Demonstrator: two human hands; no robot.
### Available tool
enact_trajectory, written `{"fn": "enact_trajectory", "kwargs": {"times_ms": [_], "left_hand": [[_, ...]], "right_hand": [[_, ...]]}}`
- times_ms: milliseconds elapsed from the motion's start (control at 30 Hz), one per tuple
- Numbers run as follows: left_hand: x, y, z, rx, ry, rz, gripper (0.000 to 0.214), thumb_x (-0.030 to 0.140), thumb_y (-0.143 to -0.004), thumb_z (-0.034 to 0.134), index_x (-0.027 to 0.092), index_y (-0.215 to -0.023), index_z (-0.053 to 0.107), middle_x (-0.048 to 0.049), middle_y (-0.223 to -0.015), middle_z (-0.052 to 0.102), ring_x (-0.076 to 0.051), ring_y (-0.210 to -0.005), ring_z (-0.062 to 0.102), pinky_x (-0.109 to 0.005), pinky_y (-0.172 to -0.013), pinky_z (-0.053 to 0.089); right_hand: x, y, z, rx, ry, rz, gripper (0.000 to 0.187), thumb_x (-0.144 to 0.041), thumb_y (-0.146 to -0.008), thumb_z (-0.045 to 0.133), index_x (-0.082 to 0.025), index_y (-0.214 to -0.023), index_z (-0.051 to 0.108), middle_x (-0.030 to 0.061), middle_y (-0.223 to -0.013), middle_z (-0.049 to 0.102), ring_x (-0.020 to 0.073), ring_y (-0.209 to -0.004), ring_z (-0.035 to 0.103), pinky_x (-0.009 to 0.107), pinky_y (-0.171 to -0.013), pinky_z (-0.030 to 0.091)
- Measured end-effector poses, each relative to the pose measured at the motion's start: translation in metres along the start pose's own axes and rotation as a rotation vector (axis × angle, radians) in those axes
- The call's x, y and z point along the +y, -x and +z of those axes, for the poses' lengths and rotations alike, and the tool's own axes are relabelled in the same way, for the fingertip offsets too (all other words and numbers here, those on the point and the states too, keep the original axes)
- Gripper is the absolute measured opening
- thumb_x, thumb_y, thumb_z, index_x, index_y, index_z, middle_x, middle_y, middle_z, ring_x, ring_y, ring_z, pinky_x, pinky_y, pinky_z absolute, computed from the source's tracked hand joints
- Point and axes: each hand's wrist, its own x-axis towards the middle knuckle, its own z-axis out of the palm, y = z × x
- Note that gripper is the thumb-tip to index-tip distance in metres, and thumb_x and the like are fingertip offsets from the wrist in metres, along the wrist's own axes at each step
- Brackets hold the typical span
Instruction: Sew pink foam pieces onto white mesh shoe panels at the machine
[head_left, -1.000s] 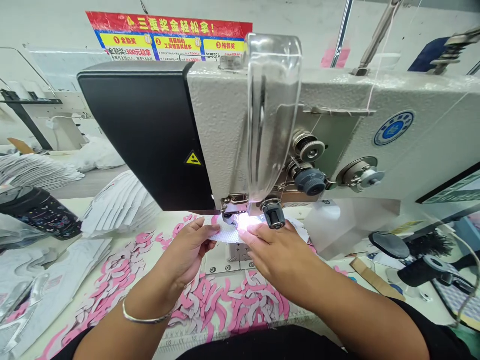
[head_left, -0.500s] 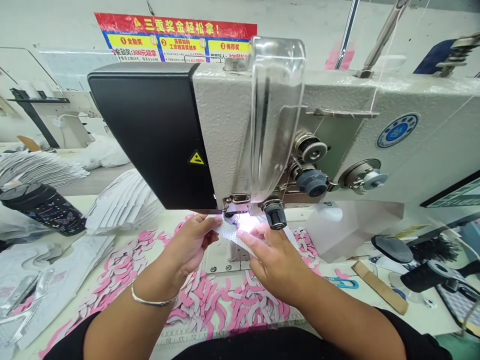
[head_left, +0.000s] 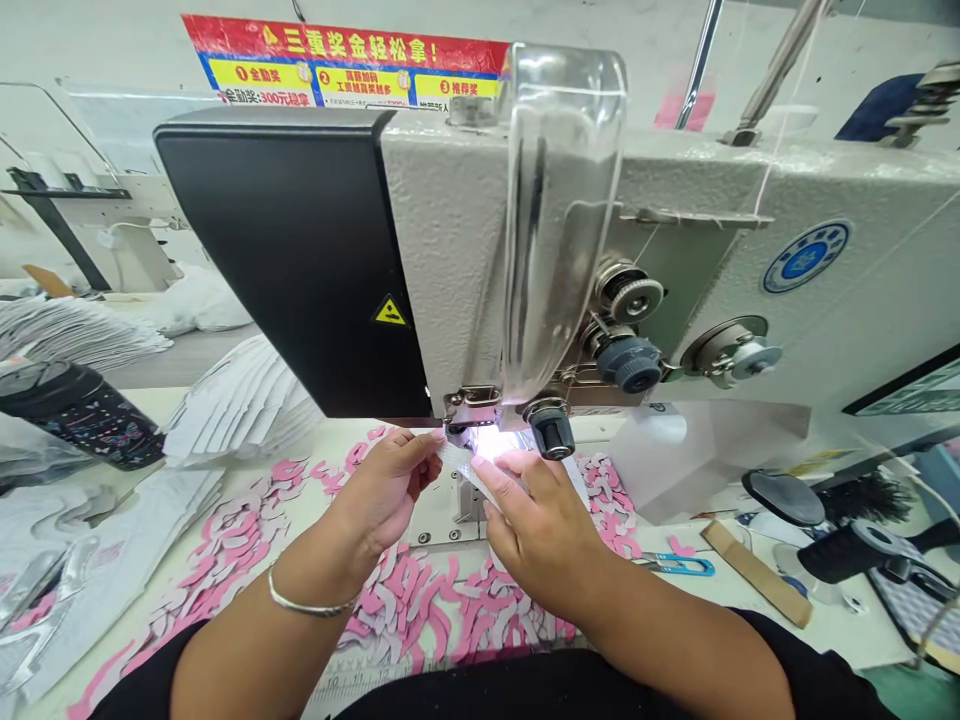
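A narrow white fabric piece (head_left: 466,468) with a fine dotted texture lies under the lit needle area of a sewing machine (head_left: 450,250). My left hand (head_left: 390,485), with a silver bangle at its wrist, pinches the left end of this fabric between thumb and fingers. From the right, my right hand (head_left: 547,515) grips the fabric's near edge, its index finger laid along the top close to the presser foot. The needle and the fabric's far part are mostly hidden by the machine head and my fingers.
Pink and white curved scraps (head_left: 420,600) cover the table around the machine bed. Stacked white pieces (head_left: 240,405) and a black tumbler (head_left: 82,415) stand left. To the right lie blue thread snips (head_left: 679,565), a brown strip (head_left: 757,575) and a black thread spool (head_left: 847,550).
My right hand has shifted slightly left and toward me along the fabric. My left hand keeps its pinch, almost in place. The whole view has tilted a little.
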Motion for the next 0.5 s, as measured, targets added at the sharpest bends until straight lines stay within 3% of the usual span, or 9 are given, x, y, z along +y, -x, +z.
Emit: {"fn": "enact_trajectory", "kwargs": {"times_ms": [500], "left_hand": [[0.0044, -0.0022, 0.0022, 0.003, -0.032, 0.011, 0.022, 0.027, -0.067, 0.079, 0.015, -0.057, 0.063, 0.0021, -0.050, 0.055, -0.008, -0.049, 0.048, -0.021, -0.050, 0.037]], "right_hand": [[0.0057, 0.0035, -0.0021, 0.028, -0.056, -0.020, 0.038, -0.017, -0.094, 0.050, -0.021, -0.132, 0.056, 0.0086, -0.122, 0.064, 0.0231, -0.111, 0.056, 0.043, -0.102, 0.039]]}}
